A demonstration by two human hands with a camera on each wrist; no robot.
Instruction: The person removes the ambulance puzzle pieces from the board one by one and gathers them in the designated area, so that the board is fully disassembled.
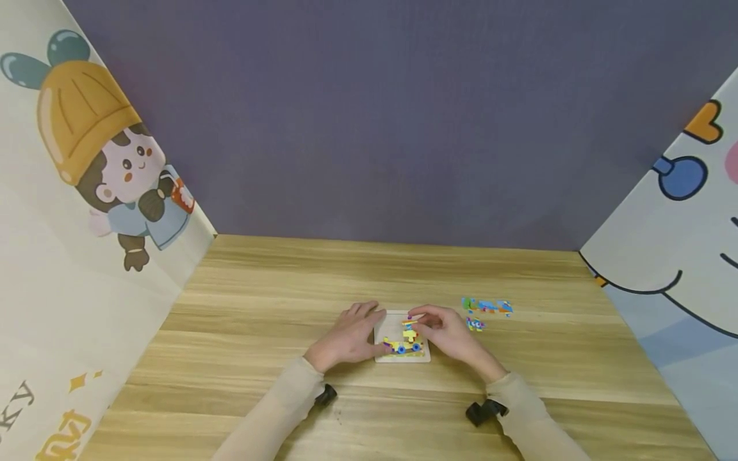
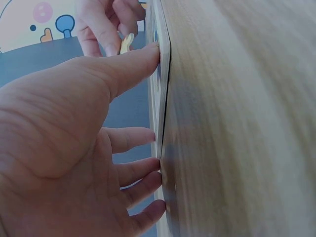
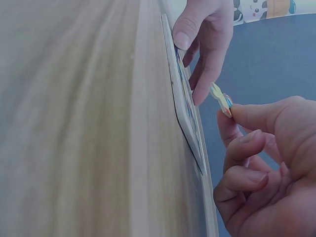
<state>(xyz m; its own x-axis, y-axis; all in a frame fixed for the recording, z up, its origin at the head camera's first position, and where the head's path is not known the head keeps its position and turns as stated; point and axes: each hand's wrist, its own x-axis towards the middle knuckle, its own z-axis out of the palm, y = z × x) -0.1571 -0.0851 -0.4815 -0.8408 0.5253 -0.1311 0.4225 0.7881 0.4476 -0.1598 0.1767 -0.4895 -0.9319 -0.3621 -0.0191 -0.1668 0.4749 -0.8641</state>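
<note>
A shallow puzzle board with a pale rim lies on the table, its lower part filled with pieces that show a yellow vehicle with blue wheels. My left hand rests at the board's left side. Its thumb presses on the board, and the other fingers, fairly straight, touch the rim and tabletop. Between thumb and forefinger, my right hand pinches a jigsaw piece above the board. In the right wrist view the piece is seen nearly edge-on, tilted and apart from the board.
Several loose jigsaw pieces in blue, green and orange lie right of the board, with a purple and blue cluster just nearer. A dark panel stands along the wooden table's back edge. Cartoon-printed white panels flank both sides.
</note>
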